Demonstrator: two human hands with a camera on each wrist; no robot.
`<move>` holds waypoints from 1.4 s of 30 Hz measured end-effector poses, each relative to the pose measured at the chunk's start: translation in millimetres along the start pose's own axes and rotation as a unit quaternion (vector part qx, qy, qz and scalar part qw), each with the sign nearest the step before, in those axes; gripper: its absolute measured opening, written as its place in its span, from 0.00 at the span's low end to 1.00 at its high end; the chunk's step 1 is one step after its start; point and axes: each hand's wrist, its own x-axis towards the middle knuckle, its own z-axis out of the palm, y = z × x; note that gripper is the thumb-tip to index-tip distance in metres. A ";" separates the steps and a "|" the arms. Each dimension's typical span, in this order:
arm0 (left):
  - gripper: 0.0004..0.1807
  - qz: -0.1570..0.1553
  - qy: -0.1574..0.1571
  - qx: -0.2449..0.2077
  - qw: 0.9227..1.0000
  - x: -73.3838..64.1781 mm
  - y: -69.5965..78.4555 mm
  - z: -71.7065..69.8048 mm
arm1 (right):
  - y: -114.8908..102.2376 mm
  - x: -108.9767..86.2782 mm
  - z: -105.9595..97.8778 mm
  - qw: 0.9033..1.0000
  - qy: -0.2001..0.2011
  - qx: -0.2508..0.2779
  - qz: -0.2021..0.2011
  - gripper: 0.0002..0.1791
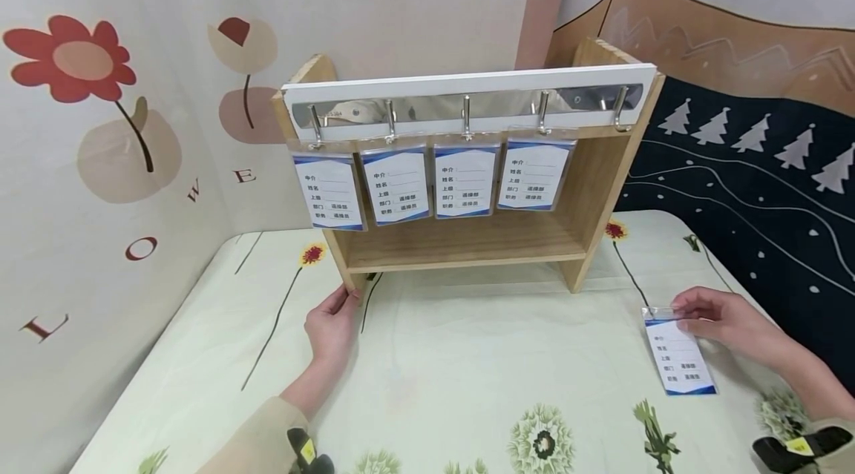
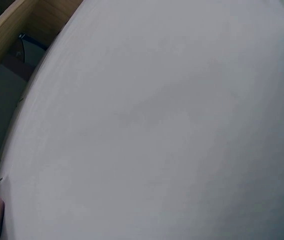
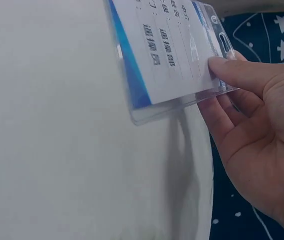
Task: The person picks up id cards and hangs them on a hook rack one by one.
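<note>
My right hand [image 1: 728, 322] pinches a badge in a clear plastic holder [image 1: 681, 359] by its upper edge, over the right side of the table. In the right wrist view the thumb lies on the card's face [image 3: 187, 55], with the fingers behind it. My left hand [image 1: 332, 326] grips the foot of the left side of a wooden shelf rack [image 1: 467, 244]; its fingertips are partly hidden there. Several similar badges [image 1: 466, 181] hang in a row from metal hooks on the rack's front rail [image 1: 434, 86]. The rightmost hook [image 1: 621, 107] bears no badge.
The rack stands on a table covered with a pale flowered cloth [image 1: 467, 355]. A curtain with printed flowers [image 1: 154, 222] hangs behind and to the left. Dark fabric with white trees [image 1: 748, 185] borders the right side.
</note>
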 end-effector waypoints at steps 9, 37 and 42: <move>0.18 0.000 -0.006 0.007 1.000 -0.6 2.2 -2.5 | -20.4 10.6 0.4 0.998 -0.016 0.025 -0.051 0.11; 0.19 -0.009 -0.011 0.002 1.000 1.6 -1.2 -1.8 | -99.7 33.1 -19.2 0.993 0.011 -0.001 -0.115 0.12; 0.19 -0.007 -0.010 0.005 1.000 1.2 -0.9 -2.1 | -111.8 38.2 -28.7 0.993 0.036 -0.020 -0.112 0.14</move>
